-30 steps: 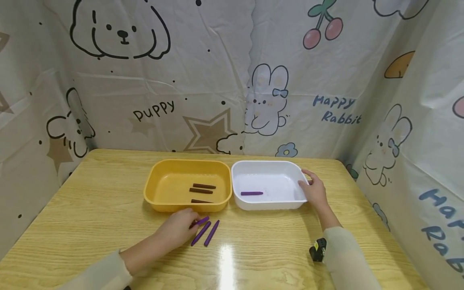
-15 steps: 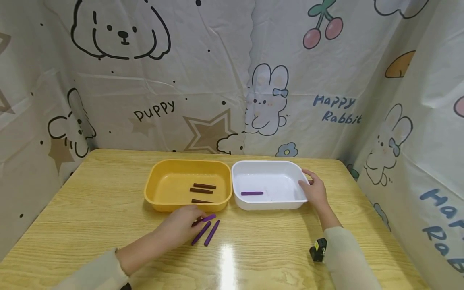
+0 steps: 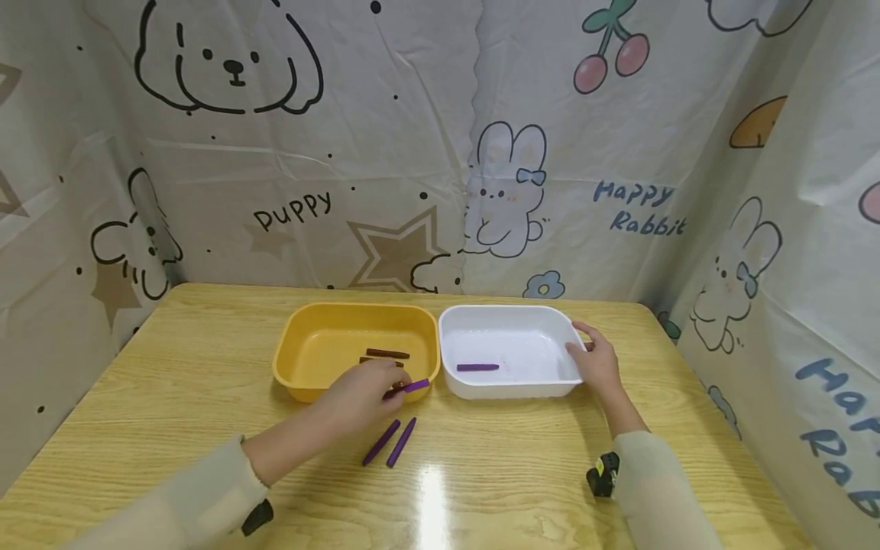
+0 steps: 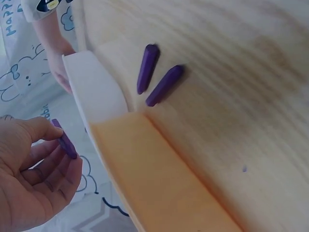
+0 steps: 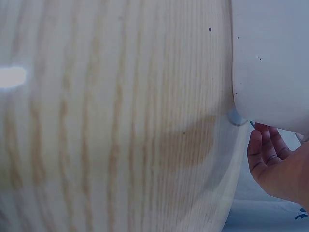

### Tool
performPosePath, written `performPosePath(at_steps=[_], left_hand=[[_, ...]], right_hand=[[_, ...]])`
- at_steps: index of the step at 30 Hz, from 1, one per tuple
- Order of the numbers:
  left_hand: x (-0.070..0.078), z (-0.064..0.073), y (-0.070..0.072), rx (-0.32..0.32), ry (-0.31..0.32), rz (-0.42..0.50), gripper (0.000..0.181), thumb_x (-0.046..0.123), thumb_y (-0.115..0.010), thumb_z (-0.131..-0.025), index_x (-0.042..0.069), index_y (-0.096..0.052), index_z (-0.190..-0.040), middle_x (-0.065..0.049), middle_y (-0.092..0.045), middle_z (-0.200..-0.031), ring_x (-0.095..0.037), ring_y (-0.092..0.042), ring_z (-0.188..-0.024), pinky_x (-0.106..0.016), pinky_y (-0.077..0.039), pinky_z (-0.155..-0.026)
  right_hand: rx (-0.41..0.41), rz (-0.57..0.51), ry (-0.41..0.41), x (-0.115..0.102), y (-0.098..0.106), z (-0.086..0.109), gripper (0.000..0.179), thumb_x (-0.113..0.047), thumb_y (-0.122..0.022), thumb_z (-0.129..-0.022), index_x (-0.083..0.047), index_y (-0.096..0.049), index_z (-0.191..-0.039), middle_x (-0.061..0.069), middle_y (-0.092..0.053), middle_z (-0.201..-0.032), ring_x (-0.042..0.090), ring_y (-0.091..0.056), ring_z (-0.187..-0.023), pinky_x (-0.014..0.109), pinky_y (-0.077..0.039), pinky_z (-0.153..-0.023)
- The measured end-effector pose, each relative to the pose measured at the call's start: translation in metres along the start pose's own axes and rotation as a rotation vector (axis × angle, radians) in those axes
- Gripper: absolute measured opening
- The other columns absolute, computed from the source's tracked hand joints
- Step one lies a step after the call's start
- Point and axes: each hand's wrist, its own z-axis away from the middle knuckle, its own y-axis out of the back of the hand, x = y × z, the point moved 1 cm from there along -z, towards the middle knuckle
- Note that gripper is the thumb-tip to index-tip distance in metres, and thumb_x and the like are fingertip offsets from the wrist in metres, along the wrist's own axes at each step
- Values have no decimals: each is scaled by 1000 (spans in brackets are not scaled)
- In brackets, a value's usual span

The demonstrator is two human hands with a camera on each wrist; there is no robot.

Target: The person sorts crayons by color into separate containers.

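Observation:
Thumb and fingers of my left hand (image 3: 360, 393) pinch a purple crayon (image 4: 66, 144) above the front right part of the yellow basin (image 3: 287, 367). Two more purple crayons (image 3: 402, 442) lie side by side, slanted, on the table in front of that basin. My right hand (image 3: 596, 362) grips the right rim of the white basin (image 3: 512, 388), thumb over the edge and fingers outside. One purple crayon (image 3: 477, 367) lies in the white basin. Brown crayons (image 3: 388, 354) lie in the yellow basin, partly hidden behind my left hand.
Both basins stand against each other on a wooden table (image 3: 495, 473). A printed curtain (image 3: 406, 153) hangs behind the table and along its sides. Each wrist wears a small black camera, the right one (image 3: 603, 474) beside the sleeve.
My left hand has lifted the purple crayon off the table and carried it up and to the right, over the yellow basin's front rim. My right hand stays on the white basin.

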Motion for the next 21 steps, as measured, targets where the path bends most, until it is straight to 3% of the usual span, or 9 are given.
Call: performPosePath(at_steps=[9, 17, 21], left_hand=[[8, -25, 5, -2, -2, 31, 10, 14, -65, -86, 10, -70, -93, 2, -59, -81, -8, -47, -68, -20, -43, -60], [11, -47, 1, 2, -48, 39, 10, 14, -63, -87, 7, -70, -90, 0, -61, -80, -10, -47, -68, -22, -43, -61], [11, -58, -3, -20, -27, 54, 12, 13, -62, -87, 7, -70, -94, -1, -62, -83, -11, -48, -71, -23, -46, -65]], right_hand=[[15, 8, 10, -1, 0, 1, 49, -20, -49, -96, -17, -37, -144, 24, -52, -122, 33, -57, -105, 39, -56, -79], [13, 14, 11, -2, 0, 2, 50, -20, -49, -96, -16, -37, -144, 24, -53, -120, 33, -58, -102, 36, -56, -76], [9, 16, 4, -2, 0, 2, 50, -21, -48, -96, -17, -36, -145, 24, -52, -123, 34, -57, -105, 38, -56, -79]])
